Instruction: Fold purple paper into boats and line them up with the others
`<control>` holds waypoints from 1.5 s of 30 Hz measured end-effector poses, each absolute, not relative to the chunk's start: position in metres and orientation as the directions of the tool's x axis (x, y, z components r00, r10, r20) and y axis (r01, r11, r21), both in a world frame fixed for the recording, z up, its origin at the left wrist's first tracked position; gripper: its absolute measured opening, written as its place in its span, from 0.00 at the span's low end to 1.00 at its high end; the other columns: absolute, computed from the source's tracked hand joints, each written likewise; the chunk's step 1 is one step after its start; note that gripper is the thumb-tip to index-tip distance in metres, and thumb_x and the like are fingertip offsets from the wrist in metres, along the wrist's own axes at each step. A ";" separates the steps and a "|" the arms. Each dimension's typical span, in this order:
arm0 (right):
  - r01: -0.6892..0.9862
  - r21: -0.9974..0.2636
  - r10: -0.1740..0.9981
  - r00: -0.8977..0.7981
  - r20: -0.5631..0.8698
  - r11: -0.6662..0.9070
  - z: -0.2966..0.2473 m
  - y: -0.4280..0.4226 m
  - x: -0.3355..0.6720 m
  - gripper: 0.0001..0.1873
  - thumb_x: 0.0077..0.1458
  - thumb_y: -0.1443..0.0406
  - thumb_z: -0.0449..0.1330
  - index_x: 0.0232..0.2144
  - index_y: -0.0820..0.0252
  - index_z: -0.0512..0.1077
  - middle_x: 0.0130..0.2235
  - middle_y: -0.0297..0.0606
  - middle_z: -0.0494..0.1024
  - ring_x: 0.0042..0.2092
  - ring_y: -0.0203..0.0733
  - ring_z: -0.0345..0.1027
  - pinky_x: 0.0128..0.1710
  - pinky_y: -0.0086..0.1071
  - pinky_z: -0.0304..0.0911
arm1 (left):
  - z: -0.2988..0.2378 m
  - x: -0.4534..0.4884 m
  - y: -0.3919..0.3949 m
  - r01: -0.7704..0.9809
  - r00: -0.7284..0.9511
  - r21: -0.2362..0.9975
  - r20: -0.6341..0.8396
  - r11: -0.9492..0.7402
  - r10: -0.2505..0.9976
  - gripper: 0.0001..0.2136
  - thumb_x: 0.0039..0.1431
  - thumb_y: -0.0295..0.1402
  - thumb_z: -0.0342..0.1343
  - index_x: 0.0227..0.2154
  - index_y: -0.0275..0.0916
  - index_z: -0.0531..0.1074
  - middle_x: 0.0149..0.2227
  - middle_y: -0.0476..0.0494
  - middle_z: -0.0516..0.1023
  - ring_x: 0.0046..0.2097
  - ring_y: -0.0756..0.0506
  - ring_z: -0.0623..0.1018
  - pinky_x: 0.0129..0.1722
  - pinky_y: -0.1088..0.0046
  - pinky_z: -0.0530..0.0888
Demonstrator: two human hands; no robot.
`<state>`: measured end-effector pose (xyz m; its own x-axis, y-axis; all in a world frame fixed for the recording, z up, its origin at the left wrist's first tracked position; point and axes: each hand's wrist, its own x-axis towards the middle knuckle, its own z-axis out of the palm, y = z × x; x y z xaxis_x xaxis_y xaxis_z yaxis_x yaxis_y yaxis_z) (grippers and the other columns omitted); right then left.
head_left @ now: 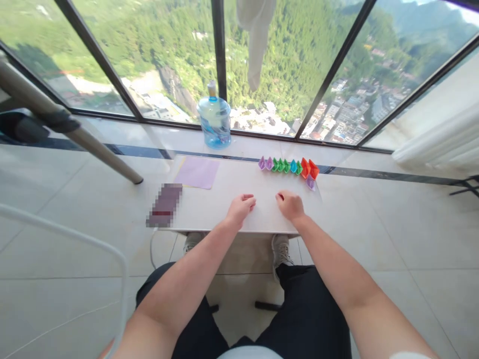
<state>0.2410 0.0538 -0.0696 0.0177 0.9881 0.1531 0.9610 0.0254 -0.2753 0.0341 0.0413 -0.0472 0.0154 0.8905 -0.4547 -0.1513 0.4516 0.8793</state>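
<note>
My left hand (241, 209) rests over the middle of the low white table (224, 199), its fingers curled in and nothing visible in them. To its right, my right hand (291, 204) is closed in a loose fist, also with nothing showing in it. The two hands are apart. Beyond my right hand stands a row of small folded paper boats: purple ones (266, 163) at the left end, then green ones (280, 165), a blue one (294, 166) and orange-red ones (310, 169). One more purple boat (310, 183) sits just in front of the orange-red ones.
Purple paper sheets (197, 173) lie at the table's back left. A blurred dark flat object (164, 205) is at the left edge. Behind the table, a blue water jug (215, 123) stands by the window. A metal pole (101, 149) slants in at left.
</note>
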 end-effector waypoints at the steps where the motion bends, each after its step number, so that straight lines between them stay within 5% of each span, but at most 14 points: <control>1: 0.944 -0.315 0.987 -0.051 0.150 0.097 -0.069 0.056 0.222 0.11 0.63 0.64 0.56 0.36 0.58 0.79 0.40 0.42 0.83 0.42 0.42 0.74 0.42 0.30 0.59 | -0.048 0.032 0.044 -0.088 -0.031 0.905 -0.419 0.415 0.907 0.13 0.52 0.30 0.61 0.41 0.33 0.76 0.40 0.34 0.82 0.43 0.42 0.81 0.48 0.64 0.76; 7: 0.859 -0.463 0.975 -0.210 0.070 0.218 -0.056 0.074 0.117 0.12 0.62 0.66 0.54 0.33 0.57 0.78 0.37 0.39 0.84 0.38 0.42 0.74 0.39 0.30 0.60 | -0.045 0.002 0.060 -0.008 -0.241 0.947 -0.315 0.322 0.918 0.16 0.52 0.27 0.60 0.46 0.34 0.76 0.52 0.31 0.80 0.53 0.40 0.78 0.55 0.66 0.72; 11: 0.807 -0.541 0.964 -0.265 0.026 0.237 -0.049 0.098 0.072 0.10 0.59 0.65 0.58 0.38 0.56 0.79 0.40 0.38 0.85 0.41 0.43 0.76 0.39 0.29 0.62 | -0.036 -0.027 0.068 0.257 -0.302 0.928 -0.189 0.271 0.934 0.18 0.57 0.29 0.57 0.50 0.33 0.76 0.52 0.30 0.80 0.55 0.37 0.78 0.57 0.64 0.70; 15: 0.850 -0.502 0.984 -0.181 0.005 0.159 -0.049 0.130 0.041 0.12 0.62 0.62 0.57 0.40 0.55 0.81 0.42 0.38 0.85 0.44 0.43 0.77 0.43 0.30 0.65 | -0.031 -0.054 0.072 0.544 -0.281 0.817 -0.037 0.191 0.959 0.19 0.61 0.29 0.50 0.54 0.32 0.75 0.58 0.28 0.76 0.63 0.35 0.72 0.63 0.62 0.63; 20: 0.897 -0.401 0.979 -0.204 -0.004 0.186 -0.045 0.168 0.017 0.20 0.64 0.60 0.57 0.56 0.57 0.75 0.51 0.44 0.82 0.54 0.46 0.75 0.53 0.35 0.65 | -0.034 -0.070 0.069 0.792 -0.138 0.586 -0.105 0.174 0.985 0.24 0.61 0.29 0.50 0.58 0.23 0.70 0.64 0.17 0.66 0.67 0.29 0.64 0.66 0.54 0.58; 28: 0.947 -0.166 0.955 -0.288 -0.067 0.274 -0.043 0.188 0.003 0.22 0.63 0.57 0.59 0.55 0.61 0.71 0.54 0.49 0.79 0.58 0.52 0.70 0.55 0.39 0.63 | -0.029 -0.069 0.065 0.859 -0.088 0.480 -0.200 0.176 0.976 0.25 0.60 0.35 0.53 0.57 0.26 0.71 0.63 0.17 0.66 0.67 0.27 0.62 0.64 0.52 0.59; 34: 0.945 -0.131 0.947 -0.311 -0.079 0.299 -0.046 0.186 0.002 0.20 0.64 0.57 0.57 0.52 0.62 0.73 0.50 0.52 0.81 0.58 0.53 0.68 0.53 0.40 0.63 | -0.028 -0.068 0.064 0.876 -0.074 0.450 -0.227 0.172 0.971 0.27 0.59 0.35 0.53 0.59 0.23 0.68 0.66 0.16 0.62 0.69 0.28 0.60 0.65 0.51 0.57; 41: 0.928 -0.215 0.946 -0.322 -0.047 0.305 -0.044 0.182 0.002 0.17 0.62 0.62 0.58 0.52 0.60 0.75 0.48 0.50 0.81 0.57 0.53 0.70 0.54 0.39 0.64 | -0.020 -0.069 0.063 0.913 -0.064 0.375 -0.250 0.158 0.966 0.25 0.61 0.37 0.52 0.58 0.26 0.70 0.65 0.22 0.65 0.67 0.32 0.62 0.65 0.56 0.60; 45: 0.827 -0.491 0.959 -0.276 0.071 0.274 -0.053 0.187 0.002 0.25 0.55 0.66 0.62 0.56 0.55 0.72 0.52 0.43 0.81 0.53 0.48 0.74 0.56 0.38 0.65 | -0.020 -0.071 0.063 0.911 -0.070 0.382 -0.235 0.158 0.969 0.25 0.61 0.37 0.52 0.57 0.26 0.71 0.62 0.22 0.68 0.66 0.31 0.65 0.64 0.55 0.62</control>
